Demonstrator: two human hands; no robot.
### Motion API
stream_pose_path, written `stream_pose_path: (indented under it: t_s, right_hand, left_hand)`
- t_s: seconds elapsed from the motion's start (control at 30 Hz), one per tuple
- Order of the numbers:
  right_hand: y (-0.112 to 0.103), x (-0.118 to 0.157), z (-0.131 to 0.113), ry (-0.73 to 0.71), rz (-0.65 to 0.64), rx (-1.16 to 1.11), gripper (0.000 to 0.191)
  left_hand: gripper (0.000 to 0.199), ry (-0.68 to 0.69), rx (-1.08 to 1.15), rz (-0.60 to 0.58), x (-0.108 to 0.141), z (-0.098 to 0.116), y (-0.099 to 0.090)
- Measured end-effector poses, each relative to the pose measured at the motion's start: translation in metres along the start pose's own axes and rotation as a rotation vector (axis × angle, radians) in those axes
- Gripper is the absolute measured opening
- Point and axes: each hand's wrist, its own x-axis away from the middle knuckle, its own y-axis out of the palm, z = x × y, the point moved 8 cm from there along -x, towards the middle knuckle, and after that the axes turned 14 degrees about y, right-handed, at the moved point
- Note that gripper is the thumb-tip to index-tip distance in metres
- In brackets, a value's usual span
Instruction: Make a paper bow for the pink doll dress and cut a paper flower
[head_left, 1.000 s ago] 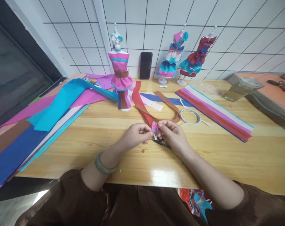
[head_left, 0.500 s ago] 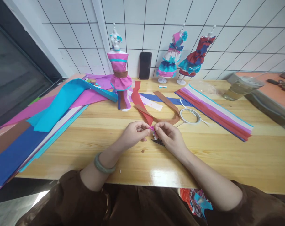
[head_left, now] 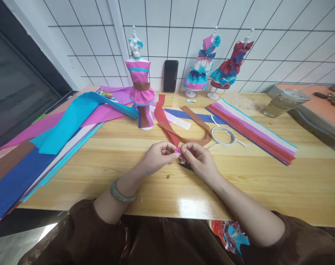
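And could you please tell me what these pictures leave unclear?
All in the head view:
Pink piece: partly covered by the left hand and right hand.
Dark pointed tool: rear hidden by the right hand.
Wide blue sheet: cut off by left edge.
Brown scrap: material unclear, too small.

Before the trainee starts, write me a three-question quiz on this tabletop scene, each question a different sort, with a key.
1. Which colour shows on the small pleated piece pinched between the left hand and the right hand?
2. True or false: the phone stands upright by the tiled wall.
3. Fill in the side, as the wearer would name it: the green bangle is worn on the ____.

Key: 1. Pink. 2. True. 3. Left.
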Motion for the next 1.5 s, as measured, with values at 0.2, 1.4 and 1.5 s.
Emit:
stream_pose_path:
  t_s: [0.2,1.4,1.5]
  right_hand:
    - [0.002,0.001,0.001,-0.052,0.003,0.162,0.018]
    - [-0.006,0.012,-0.028,-0.312,0.147,0.367,0.017]
    - [-0.005,0.012,-0.029,-0.318,0.140,0.368,0.017]
  left_hand:
    - [0.023,0.061,-0.037,0.059,-0.002,0.006,-0.007]
    - [0.022,0.410,-0.626,0.021,0.003,0.035,-0.005]
    - [0.022,0.441,-0.655,0.014,0.004,0.037,-0.004]
